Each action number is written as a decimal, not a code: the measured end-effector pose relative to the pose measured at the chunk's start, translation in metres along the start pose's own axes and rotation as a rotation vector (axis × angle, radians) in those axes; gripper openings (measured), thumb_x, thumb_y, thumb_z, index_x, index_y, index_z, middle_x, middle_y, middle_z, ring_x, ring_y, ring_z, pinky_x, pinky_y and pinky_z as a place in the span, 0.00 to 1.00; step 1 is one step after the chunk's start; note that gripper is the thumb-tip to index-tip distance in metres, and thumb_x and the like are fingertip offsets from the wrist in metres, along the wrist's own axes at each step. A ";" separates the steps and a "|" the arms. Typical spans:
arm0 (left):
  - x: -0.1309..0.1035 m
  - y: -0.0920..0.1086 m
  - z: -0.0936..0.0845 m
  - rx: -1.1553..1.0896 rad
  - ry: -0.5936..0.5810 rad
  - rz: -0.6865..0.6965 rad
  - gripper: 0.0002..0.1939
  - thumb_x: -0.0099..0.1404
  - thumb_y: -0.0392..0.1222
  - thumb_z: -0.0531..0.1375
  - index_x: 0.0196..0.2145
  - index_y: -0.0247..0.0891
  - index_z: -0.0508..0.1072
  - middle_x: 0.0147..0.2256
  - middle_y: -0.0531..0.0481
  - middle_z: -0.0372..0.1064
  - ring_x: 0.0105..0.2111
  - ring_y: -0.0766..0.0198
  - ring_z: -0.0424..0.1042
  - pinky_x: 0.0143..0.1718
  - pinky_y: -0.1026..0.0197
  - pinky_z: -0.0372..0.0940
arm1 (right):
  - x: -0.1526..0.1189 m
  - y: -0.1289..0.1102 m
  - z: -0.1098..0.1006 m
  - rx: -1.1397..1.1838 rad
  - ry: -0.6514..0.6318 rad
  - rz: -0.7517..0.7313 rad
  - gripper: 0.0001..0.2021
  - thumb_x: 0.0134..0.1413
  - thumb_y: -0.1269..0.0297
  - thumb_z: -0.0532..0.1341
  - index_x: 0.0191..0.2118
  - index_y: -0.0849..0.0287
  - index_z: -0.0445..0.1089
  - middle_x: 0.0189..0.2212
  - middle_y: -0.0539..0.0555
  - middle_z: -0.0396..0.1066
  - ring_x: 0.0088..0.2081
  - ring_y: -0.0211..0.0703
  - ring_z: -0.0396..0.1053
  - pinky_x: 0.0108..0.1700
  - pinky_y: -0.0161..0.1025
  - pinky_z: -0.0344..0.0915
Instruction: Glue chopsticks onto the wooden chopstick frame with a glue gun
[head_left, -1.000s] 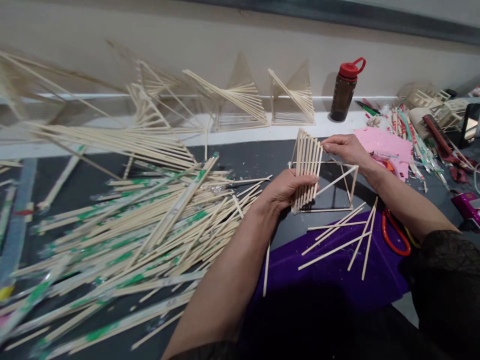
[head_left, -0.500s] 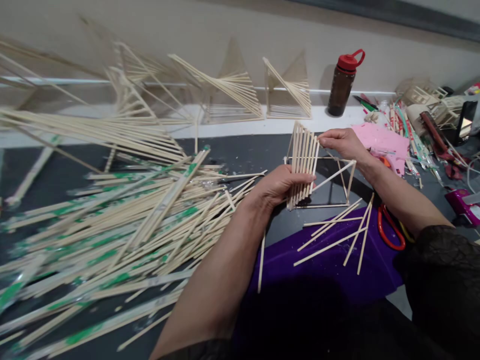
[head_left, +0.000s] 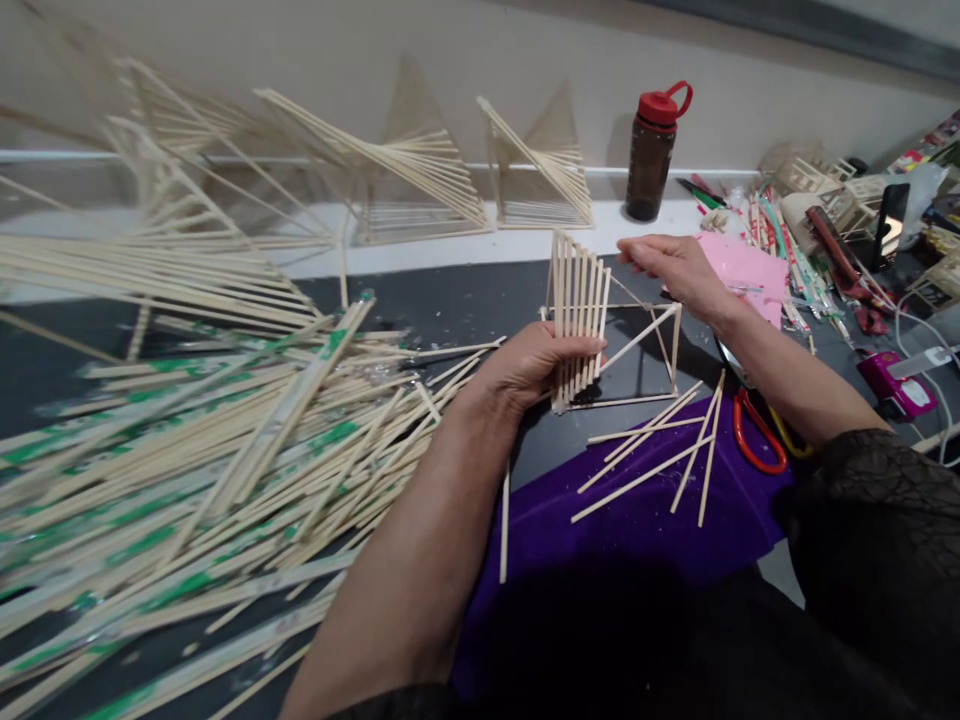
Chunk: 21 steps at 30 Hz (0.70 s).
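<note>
A small wooden stick frame (head_left: 579,320) stands on the dark table, its left side lined with several slanting sticks. My left hand (head_left: 529,362) grips that side, the thumb lying across the sticks. Above and to the right of the slats, my right hand (head_left: 671,265) is raised clear of them, fingers bent and pressed together; whether something small is between them is hidden. Several loose sticks (head_left: 643,478) lie in front of the frame on a purple cloth (head_left: 555,540).
Wrapped and loose sticks (head_left: 247,420) are heaped at the left. Larger stick models (head_left: 427,180) stand along the wall, near a red-capped bottle (head_left: 651,155). Red-handled scissors (head_left: 750,440), a pink sheet (head_left: 746,270) and a magenta device (head_left: 898,385) are at the right.
My right hand has moved away from the top of the slats, leaving a gap. My left hand keeps its hold on the frame. The whole view has shifted somewhat.
</note>
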<state>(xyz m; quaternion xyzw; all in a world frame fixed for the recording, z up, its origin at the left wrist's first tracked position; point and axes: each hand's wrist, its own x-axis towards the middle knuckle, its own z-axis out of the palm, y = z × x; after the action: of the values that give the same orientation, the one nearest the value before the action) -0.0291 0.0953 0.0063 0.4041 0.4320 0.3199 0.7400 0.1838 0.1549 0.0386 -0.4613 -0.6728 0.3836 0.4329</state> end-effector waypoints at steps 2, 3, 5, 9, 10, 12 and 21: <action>-0.001 0.001 0.001 -0.010 0.003 0.004 0.10 0.43 0.38 0.71 0.21 0.32 0.74 0.19 0.48 0.69 0.19 0.67 0.66 0.21 0.64 0.61 | -0.008 -0.006 -0.009 -0.037 0.066 -0.015 0.14 0.57 0.53 0.63 0.40 0.58 0.77 0.36 0.52 0.76 0.38 0.37 0.70 0.44 0.39 0.67; -0.002 0.001 0.002 -0.014 0.004 0.004 0.10 0.43 0.38 0.71 0.21 0.32 0.74 0.19 0.48 0.69 0.19 0.67 0.66 0.21 0.64 0.61 | -0.013 -0.008 -0.014 -0.050 0.086 -0.017 0.14 0.56 0.53 0.64 0.40 0.58 0.77 0.36 0.52 0.76 0.38 0.38 0.71 0.43 0.39 0.67; -0.002 0.001 0.002 -0.023 0.004 0.005 0.10 0.43 0.38 0.71 0.22 0.31 0.74 0.19 0.48 0.69 0.19 0.67 0.66 0.21 0.64 0.61 | -0.027 -0.011 -0.025 -0.062 0.100 0.002 0.14 0.54 0.54 0.65 0.40 0.58 0.77 0.33 0.52 0.76 0.35 0.38 0.71 0.40 0.38 0.67; -0.001 0.001 0.002 -0.044 0.020 0.028 0.12 0.42 0.38 0.72 0.21 0.31 0.73 0.19 0.48 0.69 0.18 0.68 0.66 0.20 0.65 0.60 | -0.061 -0.014 -0.043 -0.057 0.029 0.107 0.14 0.47 0.57 0.68 0.38 0.59 0.78 0.30 0.51 0.75 0.29 0.37 0.68 0.34 0.37 0.66; 0.000 0.001 0.003 -0.052 0.027 0.033 0.13 0.42 0.39 0.72 0.21 0.31 0.73 0.19 0.49 0.69 0.19 0.67 0.66 0.20 0.65 0.60 | -0.070 -0.014 -0.045 -0.051 -0.029 0.137 0.15 0.45 0.57 0.69 0.39 0.59 0.78 0.30 0.51 0.76 0.29 0.37 0.69 0.34 0.37 0.66; 0.001 0.000 0.004 -0.067 0.044 0.039 0.14 0.40 0.38 0.73 0.22 0.31 0.73 0.19 0.49 0.69 0.19 0.67 0.67 0.21 0.65 0.61 | -0.084 -0.014 -0.048 -0.058 -0.173 0.168 0.17 0.42 0.58 0.70 0.40 0.60 0.78 0.32 0.52 0.76 0.31 0.39 0.70 0.34 0.38 0.66; 0.004 -0.001 0.012 -0.101 0.101 0.075 0.14 0.40 0.38 0.72 0.25 0.32 0.74 0.20 0.50 0.71 0.20 0.68 0.68 0.23 0.66 0.63 | -0.095 -0.006 -0.030 -0.316 -0.295 0.034 0.12 0.55 0.60 0.62 0.39 0.60 0.79 0.29 0.53 0.75 0.29 0.39 0.70 0.35 0.39 0.64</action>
<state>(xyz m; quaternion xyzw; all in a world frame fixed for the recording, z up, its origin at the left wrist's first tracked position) -0.0168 0.0942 0.0076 0.3657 0.4367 0.3886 0.7243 0.2291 0.0663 0.0325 -0.4737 -0.7726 0.3440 0.2458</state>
